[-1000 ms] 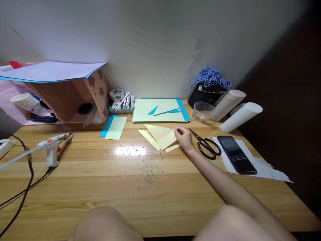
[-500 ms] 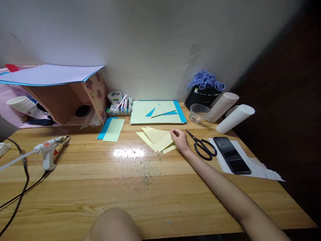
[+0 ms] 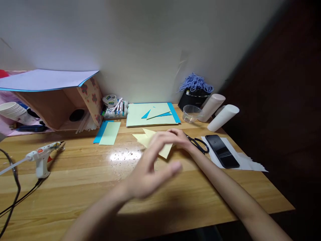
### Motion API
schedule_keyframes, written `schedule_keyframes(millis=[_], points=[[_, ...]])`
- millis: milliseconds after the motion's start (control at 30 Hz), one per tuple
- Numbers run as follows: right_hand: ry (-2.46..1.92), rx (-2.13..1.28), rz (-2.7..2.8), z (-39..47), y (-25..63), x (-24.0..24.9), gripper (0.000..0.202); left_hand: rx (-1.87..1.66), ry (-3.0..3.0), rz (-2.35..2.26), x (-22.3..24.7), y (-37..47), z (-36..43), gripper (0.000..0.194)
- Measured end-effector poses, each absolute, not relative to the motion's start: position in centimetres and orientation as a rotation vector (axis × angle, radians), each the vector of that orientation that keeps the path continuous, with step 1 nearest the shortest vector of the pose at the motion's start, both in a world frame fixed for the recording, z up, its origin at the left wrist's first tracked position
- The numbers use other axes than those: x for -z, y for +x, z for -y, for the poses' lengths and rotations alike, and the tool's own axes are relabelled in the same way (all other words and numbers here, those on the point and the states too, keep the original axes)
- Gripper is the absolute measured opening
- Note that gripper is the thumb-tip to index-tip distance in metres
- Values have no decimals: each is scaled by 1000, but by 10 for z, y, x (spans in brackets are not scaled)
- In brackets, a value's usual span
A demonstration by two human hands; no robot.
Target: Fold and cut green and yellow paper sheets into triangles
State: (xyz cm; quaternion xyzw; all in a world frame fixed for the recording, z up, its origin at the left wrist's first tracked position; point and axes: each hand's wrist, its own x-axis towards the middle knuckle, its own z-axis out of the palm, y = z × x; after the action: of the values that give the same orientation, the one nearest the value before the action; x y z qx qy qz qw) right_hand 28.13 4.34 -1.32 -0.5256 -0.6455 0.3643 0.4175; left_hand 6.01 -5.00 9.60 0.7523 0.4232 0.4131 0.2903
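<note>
Pale yellow paper pieces (image 3: 166, 151) lie overlapping near the middle of the table, partly covered by my hands. My left hand (image 3: 150, 167) hangs over the table in front of them, blurred, with thumb and fingers apart and nothing between them. Behind it, my right hand (image 3: 179, 137) is at the right end of the yellow pieces; its fingertips are partly hidden, so its hold is unclear. Black-handled scissors (image 3: 200, 146) lie just right of my right wrist, their blades mostly hidden.
A glue gun (image 3: 43, 159) and cables lie left, below an open box (image 3: 50, 107). Pale green and blue sheets (image 3: 140, 117), markers (image 3: 117, 108) and a clear bowl (image 3: 192, 113) stand behind. A phone (image 3: 222, 150) and white rolls (image 3: 224, 117) are right.
My left hand has come up from the bottom edge and opened over the table. A yellow piece by my right hand has turned. The whole view has shifted slightly.
</note>
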Motion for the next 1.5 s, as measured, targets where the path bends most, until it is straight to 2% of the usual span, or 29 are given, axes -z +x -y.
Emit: schedule_keyframes(millis=[133, 267, 333, 433, 533, 567, 667, 900, 1067, 1167, 1300, 1400, 1500], points=[[-1311, -998, 1802, -25, 287, -10, 28, -835, 2176, -1183, -49, 69, -5, 43], [-1306, -966, 1787, -16, 282, -11, 30, -499, 2222, -1255, -10, 69, -26, 25], [-1349, -902, 1748, -16, 287, -7, 30, -445, 2240, -1289, -3, 67, -30, 27], [-1622, -779, 1705, -16, 310, -1, 30, -540, 2182, -1371, 1, 62, -35, 28], [-2164, -372, 1790, -12, 341, 5, 20, -673, 1983, -1398, 6, 56, -39, 31], [-2231, -335, 1771, -10, 349, 8, 21, -711, 1902, -1386, 9, 54, -40, 31], [-2375, -229, 1770, -2, 361, 17, 28, -817, 1708, -1328, 16, 52, -40, 32], [-2386, -203, 1880, 3, 352, 20, 23, -1009, 1548, -1255, 30, 53, -39, 34], [-2141, -475, 1653, 3, 341, 18, 29, -1101, 1518, -1243, 34, 52, -40, 33], [-1775, -879, 1434, 4, 323, 16, 29, -1152, 1541, -1234, 33, 52, -41, 32], [-1230, -1556, 1078, 17, 289, 9, 38, -1218, 1562, -1233, 32, 52, -39, 30], [-956, -1840, 921, 29, 269, 6, 48, -1266, 1519, -1218, 28, 53, -37, 30], [-865, -2002, 982, 36, 261, 9, 59, -1309, 1467, -1172, 16, 53, -35, 31]])
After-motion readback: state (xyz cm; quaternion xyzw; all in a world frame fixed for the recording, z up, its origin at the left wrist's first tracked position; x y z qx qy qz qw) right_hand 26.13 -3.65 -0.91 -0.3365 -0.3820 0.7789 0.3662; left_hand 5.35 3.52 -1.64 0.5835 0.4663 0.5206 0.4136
